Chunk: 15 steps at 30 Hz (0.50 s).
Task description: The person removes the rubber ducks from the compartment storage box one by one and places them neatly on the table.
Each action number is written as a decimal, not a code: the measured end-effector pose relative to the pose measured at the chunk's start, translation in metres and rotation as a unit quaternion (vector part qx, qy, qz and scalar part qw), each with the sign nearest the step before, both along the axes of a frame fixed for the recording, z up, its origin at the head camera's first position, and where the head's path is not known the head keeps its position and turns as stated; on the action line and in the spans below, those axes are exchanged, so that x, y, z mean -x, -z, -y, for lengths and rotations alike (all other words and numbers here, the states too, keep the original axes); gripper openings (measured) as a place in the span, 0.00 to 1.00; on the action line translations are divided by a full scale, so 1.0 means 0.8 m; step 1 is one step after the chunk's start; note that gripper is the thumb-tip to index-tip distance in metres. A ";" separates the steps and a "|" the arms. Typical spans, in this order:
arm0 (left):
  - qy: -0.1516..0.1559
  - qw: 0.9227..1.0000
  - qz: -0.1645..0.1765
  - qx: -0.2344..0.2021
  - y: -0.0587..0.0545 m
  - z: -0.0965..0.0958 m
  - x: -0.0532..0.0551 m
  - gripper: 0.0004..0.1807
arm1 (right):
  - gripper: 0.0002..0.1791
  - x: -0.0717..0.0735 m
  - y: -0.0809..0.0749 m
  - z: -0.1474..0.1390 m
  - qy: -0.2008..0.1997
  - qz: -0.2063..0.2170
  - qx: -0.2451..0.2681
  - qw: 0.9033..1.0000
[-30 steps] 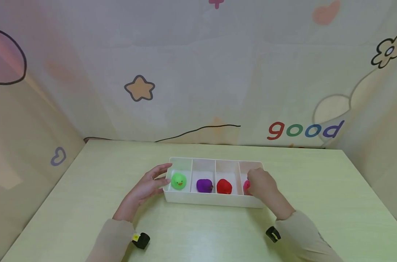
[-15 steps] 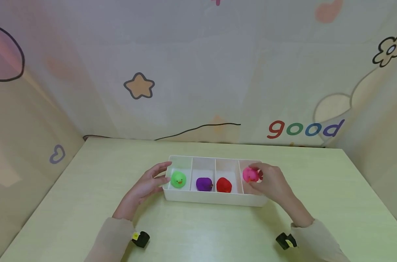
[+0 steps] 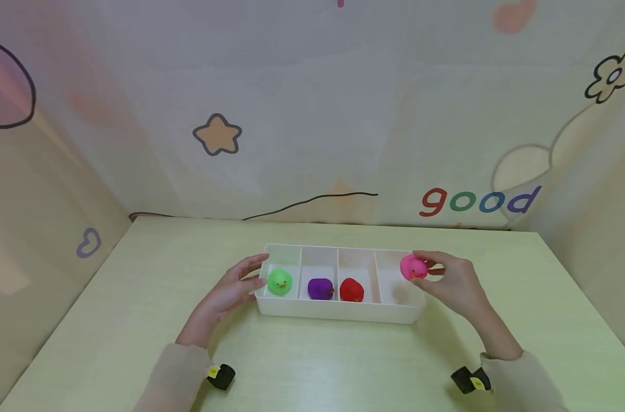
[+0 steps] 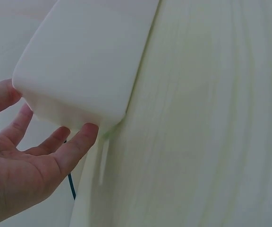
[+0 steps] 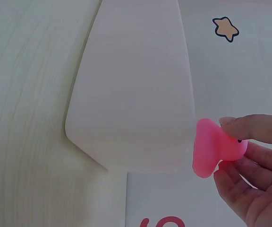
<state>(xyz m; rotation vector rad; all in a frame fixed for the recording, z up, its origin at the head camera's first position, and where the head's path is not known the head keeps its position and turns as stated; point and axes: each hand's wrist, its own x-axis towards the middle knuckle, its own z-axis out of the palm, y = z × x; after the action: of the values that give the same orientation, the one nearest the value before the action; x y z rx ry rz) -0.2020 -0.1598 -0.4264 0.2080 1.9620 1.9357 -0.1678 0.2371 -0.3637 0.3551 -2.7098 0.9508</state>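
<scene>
A pink rubber duck is pinched between the thumb and fingers of my right hand, over the right end of a white divided box. The right wrist view shows the duck side-on, beside the box's upper edge. At the box's left end, my left hand rests its fingertips against the wall; its fingers are spread and only lightly bent. From left to right, the compartments hold a green rubber duck, a purple toy and a red toy. The rightmost compartment shows its bare floor.
The box stands on a pale wooden table in front of a printed cloth backdrop. Cloth walls also rise at both sides. A small black camera hangs at each wrist, close above the tabletop.
My right hand has lifted the pink duck out of the rightmost compartment and carried it up and right, to the box's right rim. The left hand has stayed at the left end.
</scene>
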 end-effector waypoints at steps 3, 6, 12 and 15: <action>-0.002 1.000 0.003 0.003 -0.001 -0.001 0.000 0.31 | 0.24 -0.003 -0.003 -0.010 0.021 0.017 0.001 1.000; -0.002 1.000 0.005 0.006 -0.001 -0.002 0.000 0.31 | 0.24 -0.005 -0.004 -0.020 0.036 0.029 0.006 0.999; -0.007 1.000 0.009 0.010 -0.002 -0.002 -0.001 0.30 | 0.25 -0.006 -0.002 -0.037 0.043 0.043 0.012 0.998; -0.009 1.000 0.010 0.010 -0.002 -0.002 -0.002 0.30 | 0.25 -0.007 0.001 -0.045 0.043 0.043 0.015 0.998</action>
<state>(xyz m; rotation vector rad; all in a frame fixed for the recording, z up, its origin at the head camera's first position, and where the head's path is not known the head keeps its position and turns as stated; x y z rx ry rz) -0.2007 -0.1582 -0.4249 0.1672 1.9762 1.9206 -0.1626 0.2728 -0.3649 0.1945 -2.7593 1.0026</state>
